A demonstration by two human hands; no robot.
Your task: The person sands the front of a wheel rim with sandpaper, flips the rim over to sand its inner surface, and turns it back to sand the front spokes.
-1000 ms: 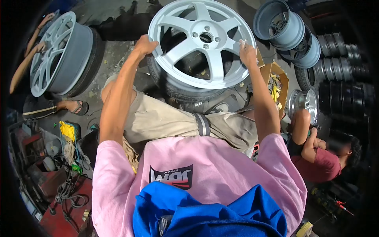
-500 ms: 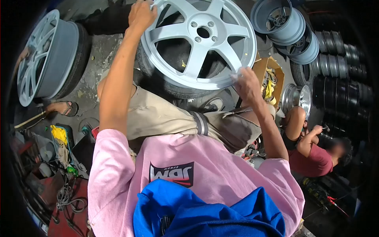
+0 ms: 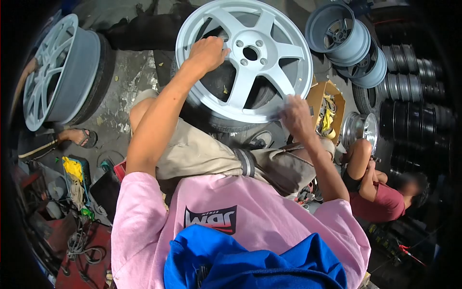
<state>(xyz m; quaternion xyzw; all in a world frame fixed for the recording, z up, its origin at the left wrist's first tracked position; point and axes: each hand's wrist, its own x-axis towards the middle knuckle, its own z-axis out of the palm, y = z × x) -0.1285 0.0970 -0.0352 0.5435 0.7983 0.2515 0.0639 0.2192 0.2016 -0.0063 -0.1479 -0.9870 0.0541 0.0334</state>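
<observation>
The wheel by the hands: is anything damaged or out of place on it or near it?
Nothing on the wheel looks plainly damaged. One small oddity: a yellowish scrap shows between its spokes, perhaps stray litter, though I cannot tell.

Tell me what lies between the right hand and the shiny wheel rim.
In the head view, an open cardboard box with yellow material inside lies between the right hand and the shiny wheel rim.

A wheel workshop (dim, seemingly stacked rims [image 3: 402, 117]).
</observation>
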